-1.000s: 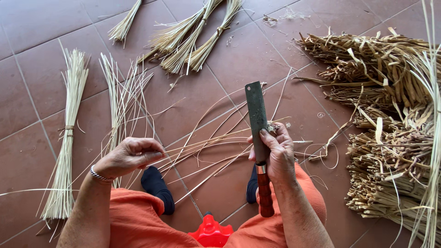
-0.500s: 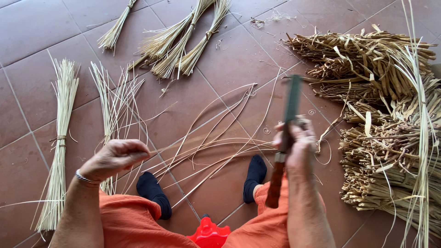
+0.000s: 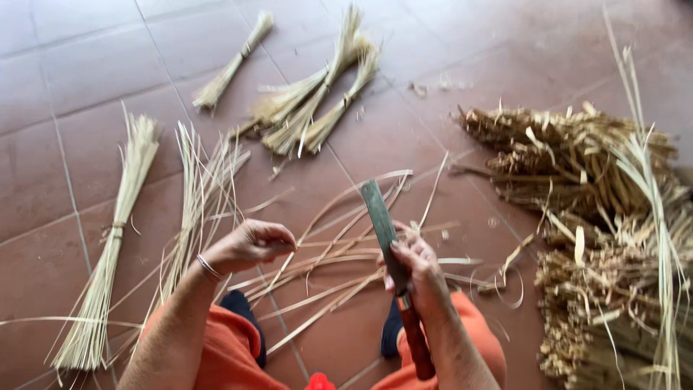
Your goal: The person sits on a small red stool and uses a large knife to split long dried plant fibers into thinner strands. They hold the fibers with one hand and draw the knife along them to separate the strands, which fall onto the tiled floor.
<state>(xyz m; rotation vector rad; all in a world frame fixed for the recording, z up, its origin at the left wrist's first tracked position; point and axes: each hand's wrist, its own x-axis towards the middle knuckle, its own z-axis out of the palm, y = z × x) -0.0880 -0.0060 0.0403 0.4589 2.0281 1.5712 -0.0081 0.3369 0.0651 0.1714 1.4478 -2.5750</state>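
Cleaver [image 3: 380, 221] sits clamped in the right hand [image 3: 417, 271], while the left hand [image 3: 249, 244] pinches thin cane strips [image 3: 339, 253].

I see a floor [image 3: 447, 65] of big reddish-brown tiles. Loose thin strips [image 3: 339, 253] lie curled in the middle of it. Left of the strips lies a spread of pale straight sticks [image 3: 202, 188], and further left a tied bundle [image 3: 108, 274]. Beyond the strips lie three small tied bunches [image 3: 317, 108], with one more bunch [image 3: 231, 68] just left of those. Right of the strips sits a big heap of rough dry stalks [image 3: 599, 238].
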